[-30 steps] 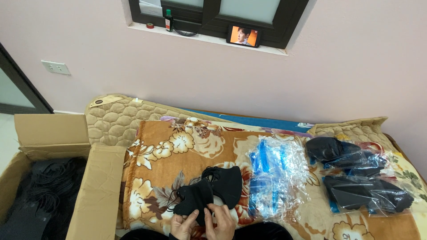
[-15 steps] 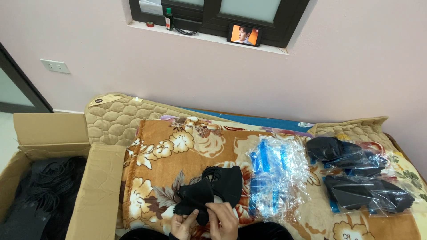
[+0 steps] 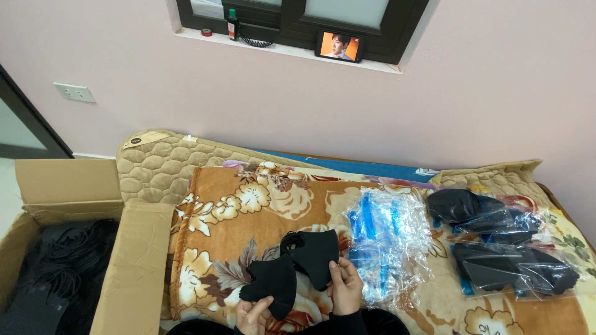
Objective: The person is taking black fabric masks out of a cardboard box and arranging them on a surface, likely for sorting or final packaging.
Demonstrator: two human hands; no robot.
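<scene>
My left hand grips a black fabric face mask by its lower edge at the bottom centre of the view. My right hand holds a second black mask just to the right, with its ear loops bunched at the top. The two masks overlap slightly above an orange floral blanket. Only the hands and dark cuffs show.
A pile of clear and blue plastic sleeves lies right of my hands. Bagged black masks sit at the far right. An open cardboard box with black masks stands at the left. A small screen rests on the window sill.
The bunched masks have been pulled apart into two, one in each hand, with the left one drawn down and to the left.
</scene>
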